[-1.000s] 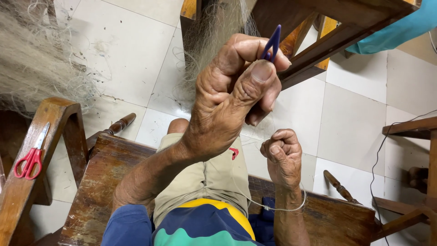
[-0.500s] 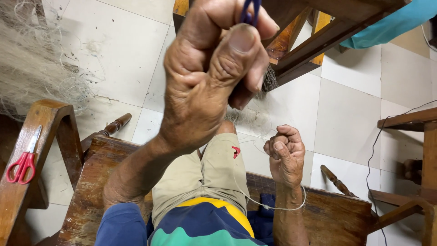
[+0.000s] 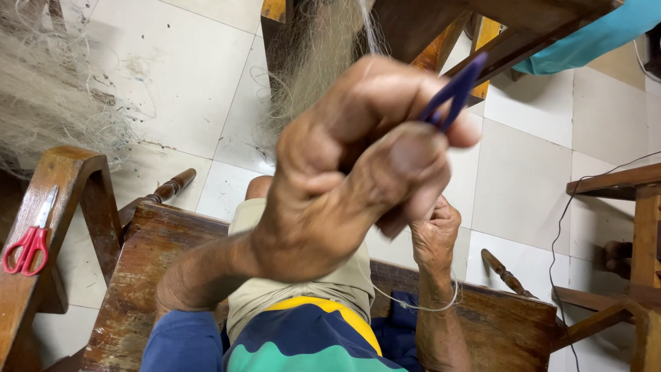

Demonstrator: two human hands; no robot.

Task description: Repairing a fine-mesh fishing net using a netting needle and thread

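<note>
Left hand [image 3: 358,172] fingers pinch blue netting needle [image 3: 451,93]; right hand [image 3: 434,231] fisted on line [image 3: 413,303]. Fishing net [image 3: 317,55] mending appears mid-stitch, unfinished.

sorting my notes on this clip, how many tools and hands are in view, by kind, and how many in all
Hands: 2, the left hand raised close to the camera and the right hand lower down
Blue netting needle: 1, pinched in the left hand
Red-handled scissors: 1, lying on the wooden armrest
Total: 4
</note>
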